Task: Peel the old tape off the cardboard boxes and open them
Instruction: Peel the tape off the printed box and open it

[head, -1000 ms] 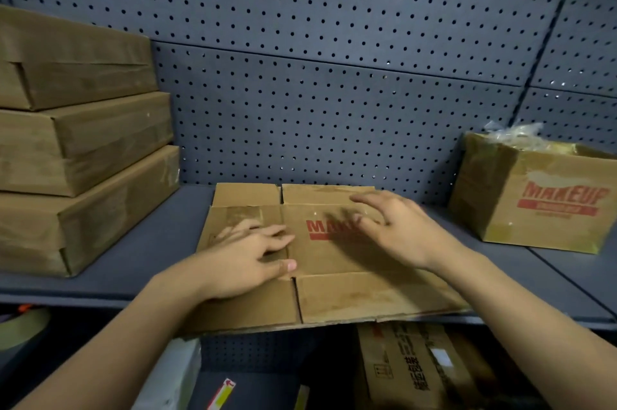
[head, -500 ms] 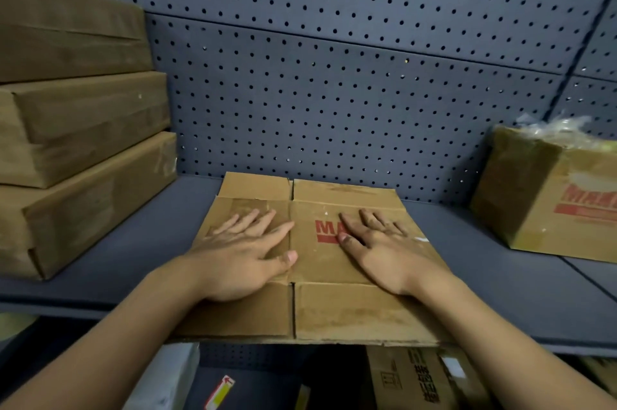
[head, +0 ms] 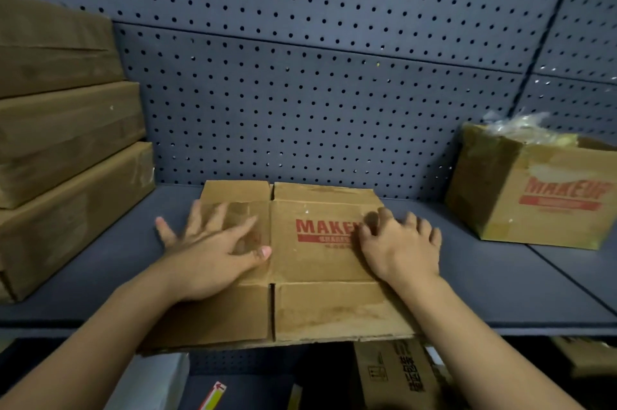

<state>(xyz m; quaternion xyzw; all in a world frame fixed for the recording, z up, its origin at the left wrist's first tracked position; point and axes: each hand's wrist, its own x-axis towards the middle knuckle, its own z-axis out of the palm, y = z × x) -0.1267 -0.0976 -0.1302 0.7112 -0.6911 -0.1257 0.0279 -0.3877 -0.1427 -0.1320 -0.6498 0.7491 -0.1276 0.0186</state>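
Cardboard box (head: 317, 262) lies flattened at the shelf (head: 500, 279) front. My left hand (head: 207, 256) pins it steady, fingers spread flat. My right hand (head: 400, 249) curls at its right edge; whether it grips, I cannot tell.

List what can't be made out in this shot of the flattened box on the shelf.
Head view only.
- The red print on the flattened box: its end is covered by the right hand.
- The right hand's curled fingertips: what, if anything, they pinch is too small to tell.
- The left hand: fingers motion-blurred.
- The standing box: cut by the right edge, print blurred.
- The boxes on the lower shelf: dark, cut by the bottom edge.
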